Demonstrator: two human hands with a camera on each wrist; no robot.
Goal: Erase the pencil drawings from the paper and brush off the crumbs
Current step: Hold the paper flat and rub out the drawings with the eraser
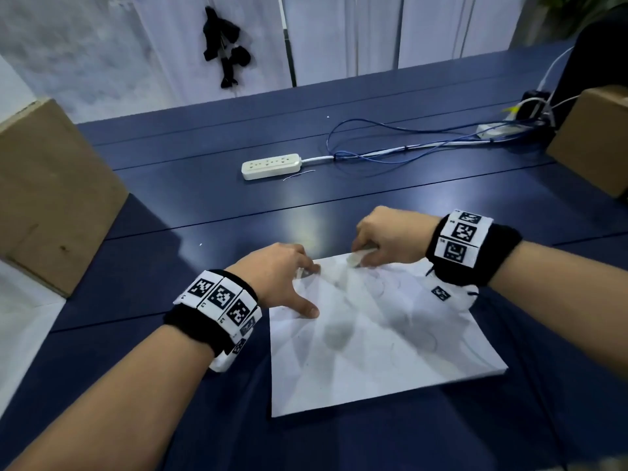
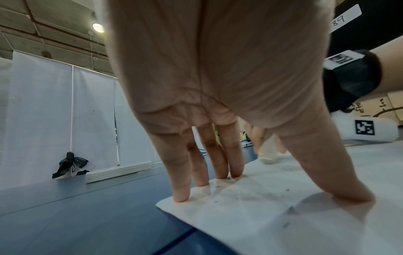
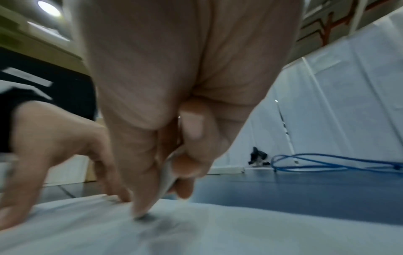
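Observation:
A white sheet of paper (image 1: 373,348) with faint pencil circles and grey smudges lies on the dark blue table (image 1: 204,205). My left hand (image 1: 289,283) presses the paper's far left corner with straight fingertips (image 2: 181,195) and thumb spread. My right hand (image 1: 377,243) pinches a pale eraser (image 1: 356,258) at the paper's far edge; in the right wrist view the eraser (image 3: 167,177) shows between thumb and fingers, low over a dark smudge (image 3: 152,219). Small dark crumbs (image 2: 287,190) dot the paper (image 2: 261,215) near my left hand.
A white power strip (image 1: 271,166) lies beyond the paper, with blue and white cables (image 1: 407,147) running right. Cardboard boxes stand at the left (image 1: 51,198) and right (image 1: 594,137). White curtains close the far side.

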